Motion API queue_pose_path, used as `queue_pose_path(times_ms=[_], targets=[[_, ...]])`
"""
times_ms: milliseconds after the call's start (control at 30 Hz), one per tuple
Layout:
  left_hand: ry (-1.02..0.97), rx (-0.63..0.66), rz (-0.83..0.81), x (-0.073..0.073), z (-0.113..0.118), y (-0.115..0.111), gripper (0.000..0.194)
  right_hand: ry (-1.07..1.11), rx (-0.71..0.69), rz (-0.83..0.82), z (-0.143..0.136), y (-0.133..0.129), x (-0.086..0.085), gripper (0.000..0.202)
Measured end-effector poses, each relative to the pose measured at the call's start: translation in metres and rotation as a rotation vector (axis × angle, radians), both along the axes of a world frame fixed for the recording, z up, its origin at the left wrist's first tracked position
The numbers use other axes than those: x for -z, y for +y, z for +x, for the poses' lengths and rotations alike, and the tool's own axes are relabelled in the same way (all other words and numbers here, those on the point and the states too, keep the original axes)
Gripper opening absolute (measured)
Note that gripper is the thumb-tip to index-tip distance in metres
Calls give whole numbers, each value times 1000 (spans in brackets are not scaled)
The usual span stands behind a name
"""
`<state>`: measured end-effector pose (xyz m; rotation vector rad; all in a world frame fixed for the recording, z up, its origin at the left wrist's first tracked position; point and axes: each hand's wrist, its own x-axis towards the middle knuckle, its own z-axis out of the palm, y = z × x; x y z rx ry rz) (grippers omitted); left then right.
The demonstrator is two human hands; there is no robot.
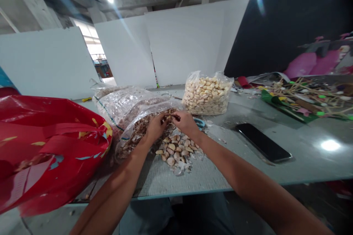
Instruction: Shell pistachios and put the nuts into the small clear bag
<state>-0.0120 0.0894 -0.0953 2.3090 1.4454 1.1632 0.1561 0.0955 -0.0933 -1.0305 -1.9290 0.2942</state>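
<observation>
My left hand [157, 126] and my right hand [184, 122] meet over the mouth of a clear plastic bag [124, 108] filled with brown skins [140, 128]. The fingers of both are pinched together at the fingertips; whatever they hold is too small to make out. Just below them, a pile of unpeeled garlic cloves [176, 148] lies on the table with loose skins. Behind my right hand stands a clear bag of peeled cloves [207, 95]. Blue scissor handles [199, 123] show beside my right wrist, the rest hidden.
A large red plastic bag [55, 147] fills the left side. On the grey table [220, 132], a black phone [261, 142] lies to the right of my right forearm. Farther right are thin sticks on green material [289, 108] and pink items [311, 62]. White panels stand behind.
</observation>
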Motion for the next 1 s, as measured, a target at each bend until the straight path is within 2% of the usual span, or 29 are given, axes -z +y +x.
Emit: queue_pose_path(times_ms=[300,500,567,700,867,1000], targets=[[-94,30,-56,-1,3,0,34,109,47,-94,0,-1,-4,19],[-324,120,-132,-6,10,-1,35,364,-31,-257,-4,7,3,16],[-370,93,-172,-8,9,-1,37,433,-86,-332,-6,9,6,15],[-308,-79,-51,-9,5,-2,33,489,-153,-383,-6,9,6,14],[-195,34,5,-4,2,-1,29,432,-106,-303,-5,5,4,16],[-191,40,-6,-2,3,-1,29,409,-114,-289,-5,5,5,16]])
